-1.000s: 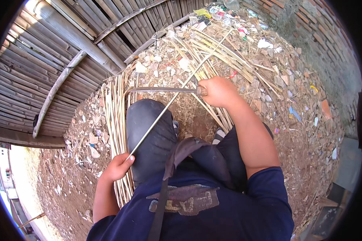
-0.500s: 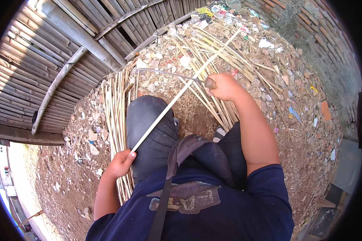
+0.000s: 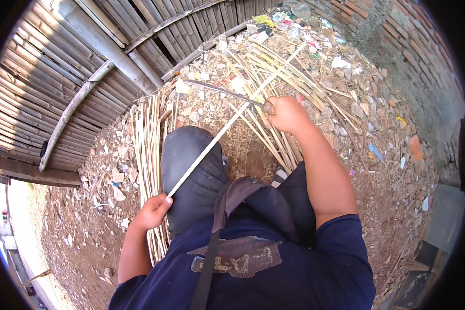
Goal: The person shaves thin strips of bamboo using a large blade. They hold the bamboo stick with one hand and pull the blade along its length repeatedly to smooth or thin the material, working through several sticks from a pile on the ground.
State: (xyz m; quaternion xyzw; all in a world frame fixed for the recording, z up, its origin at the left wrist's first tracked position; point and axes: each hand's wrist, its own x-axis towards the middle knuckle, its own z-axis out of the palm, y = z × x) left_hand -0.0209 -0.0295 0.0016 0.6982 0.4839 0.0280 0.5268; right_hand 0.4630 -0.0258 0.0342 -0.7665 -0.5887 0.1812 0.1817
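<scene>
My left hand [image 3: 154, 212] is closed round the near end of a long pale bamboo strip [image 3: 206, 149], thumb on top. From there the strip slants over my left knee, up and to the right, its far end above the sticks on the ground. My right hand [image 3: 288, 114] grips the handle of a long, thin-bladed knife [image 3: 217, 89]. Its blade points left and crosses the strip just beside that hand, seemingly touching it. A bundle of bamboo strips [image 3: 149, 150] lies left of my left leg. More bamboo strips [image 3: 289, 77] lie loosely beyond my right hand.
A bamboo-slat wall [image 3: 51, 88] with poles stands at the left, and a brick wall [image 3: 411, 41] at the right. Stones and litter [image 3: 341, 62] cover the dirt ground. A grey panel [image 3: 446, 214] leans at the far right. A strap [image 3: 206, 268] hangs down my front.
The knife's blade has turned so that its broad side shows more, its tip slightly farther out and right. The strip has shifted slightly; both hands keep their grip.
</scene>
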